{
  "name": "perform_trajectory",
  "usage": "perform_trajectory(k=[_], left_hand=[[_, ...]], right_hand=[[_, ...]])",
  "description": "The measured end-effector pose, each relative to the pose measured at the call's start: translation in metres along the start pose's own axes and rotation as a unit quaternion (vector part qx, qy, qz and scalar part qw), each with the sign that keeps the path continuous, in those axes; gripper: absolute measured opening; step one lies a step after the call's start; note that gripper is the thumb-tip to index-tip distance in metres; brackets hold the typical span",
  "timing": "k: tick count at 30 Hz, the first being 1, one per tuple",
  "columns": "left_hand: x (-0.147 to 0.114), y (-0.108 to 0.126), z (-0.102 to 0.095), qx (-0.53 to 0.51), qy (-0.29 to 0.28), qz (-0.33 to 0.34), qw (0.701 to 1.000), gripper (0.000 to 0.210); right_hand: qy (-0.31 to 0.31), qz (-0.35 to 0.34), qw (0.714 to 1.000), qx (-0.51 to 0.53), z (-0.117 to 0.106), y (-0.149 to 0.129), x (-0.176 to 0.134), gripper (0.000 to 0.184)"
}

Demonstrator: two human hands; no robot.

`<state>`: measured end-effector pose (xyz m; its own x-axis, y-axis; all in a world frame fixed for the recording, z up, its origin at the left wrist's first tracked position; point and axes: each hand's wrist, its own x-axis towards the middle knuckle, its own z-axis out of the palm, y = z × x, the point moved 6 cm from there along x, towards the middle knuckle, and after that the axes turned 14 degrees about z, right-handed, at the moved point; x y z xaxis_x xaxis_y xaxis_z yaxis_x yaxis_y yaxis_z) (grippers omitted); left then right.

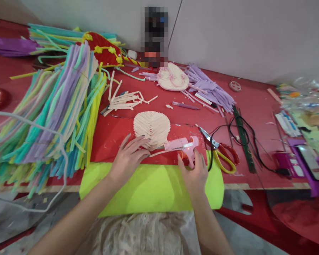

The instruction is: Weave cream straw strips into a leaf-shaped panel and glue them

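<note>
A leaf-shaped panel of cream pipe cleaners point(152, 124) lies on a red sheet point(111, 141). My left hand point(131, 154) grips its lower left edge, fingers stretched over it. The left thumb tip meets the end of a loose cream strip point(159, 153), which runs right beneath the nozzle. In my right hand point(195, 171) is a pink hot glue gun point(177, 144), its orange trigger under the fingers. The nozzle points left at the panel's bottom tip; whether it touches cannot be told.
Bundles of coloured pipe cleaners point(55, 117) fill the left. Cream offcuts point(126, 101), a decorated cream fan point(172, 77) and purple stems point(210, 85) lie behind. Scissors point(220, 148) and a black cable point(251, 141) are at right. Lime fabric point(149, 187) covers the front edge.
</note>
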<state>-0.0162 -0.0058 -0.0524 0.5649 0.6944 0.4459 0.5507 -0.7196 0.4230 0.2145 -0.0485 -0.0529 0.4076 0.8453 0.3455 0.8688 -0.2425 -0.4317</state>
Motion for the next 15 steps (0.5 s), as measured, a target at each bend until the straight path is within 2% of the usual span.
perform_trajectory(k=[5,11,15], left_hand=[[0.0017,0.001,0.0005,-0.01,-0.007,-0.009,1.0,0.015],[0.0034,-0.0037,0.0014,-0.019,0.011,-0.042,0.999,0.019],[0.0035,-0.0054,0.0031,-0.02,0.007,-0.053,0.998,0.02]], right_hand=[[0.0,-0.013,1.0,-0.012,-0.0006,-0.002,-0.0015,0.045],[-0.003,-0.054,0.997,-0.046,0.0001,-0.0056,-0.0059,0.042],[-0.005,-0.052,0.997,-0.058,0.0013,-0.0051,-0.0071,0.042]])
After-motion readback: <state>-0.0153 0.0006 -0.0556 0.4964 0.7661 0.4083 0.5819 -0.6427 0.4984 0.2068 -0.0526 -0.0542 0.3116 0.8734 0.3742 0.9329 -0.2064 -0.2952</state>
